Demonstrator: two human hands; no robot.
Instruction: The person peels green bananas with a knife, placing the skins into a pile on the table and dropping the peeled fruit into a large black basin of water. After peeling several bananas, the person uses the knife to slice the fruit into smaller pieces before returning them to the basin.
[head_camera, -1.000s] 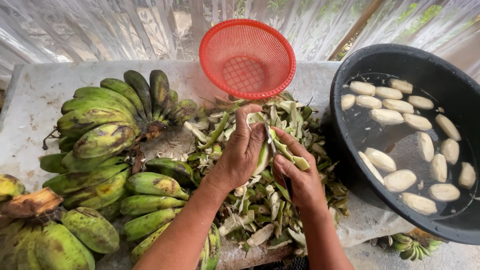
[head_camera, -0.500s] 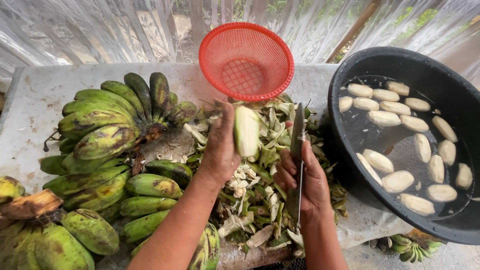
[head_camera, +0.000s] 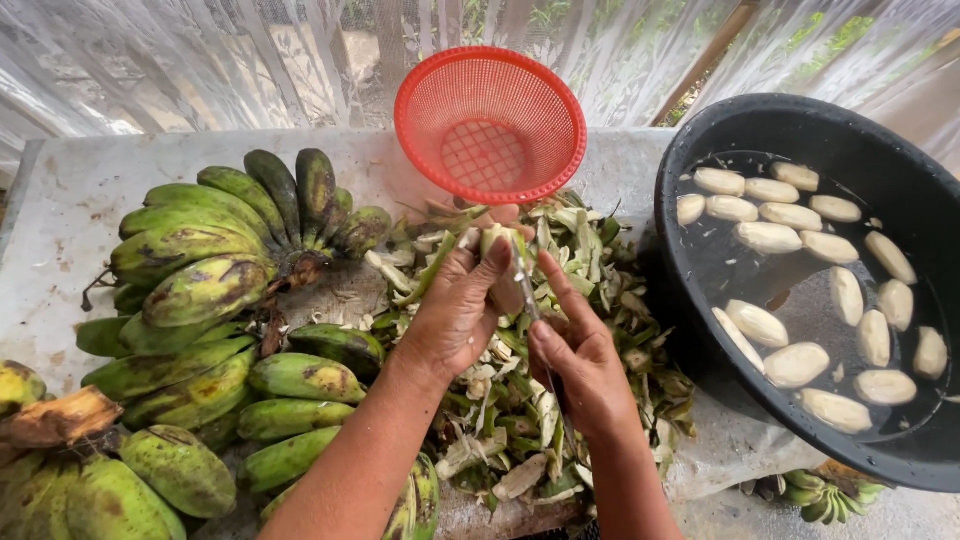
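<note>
The left hand (head_camera: 460, 310) wraps its fingers around a partly peeled banana (head_camera: 497, 243), holding it above a pile of green peels (head_camera: 520, 400) on the table (head_camera: 80, 190). The right hand (head_camera: 580, 365) grips a knife (head_camera: 522, 275), fingers clenched on the handle, with the blade laid against the banana's side near its top. A red plastic basket (head_camera: 490, 120) stands tilted just behind the peels. To the left lie bunches of green bananas (head_camera: 210, 260). On the right, a black tub (head_camera: 830, 270) holds water with peeled bananas (head_camera: 800, 360) floating in it.
</note>
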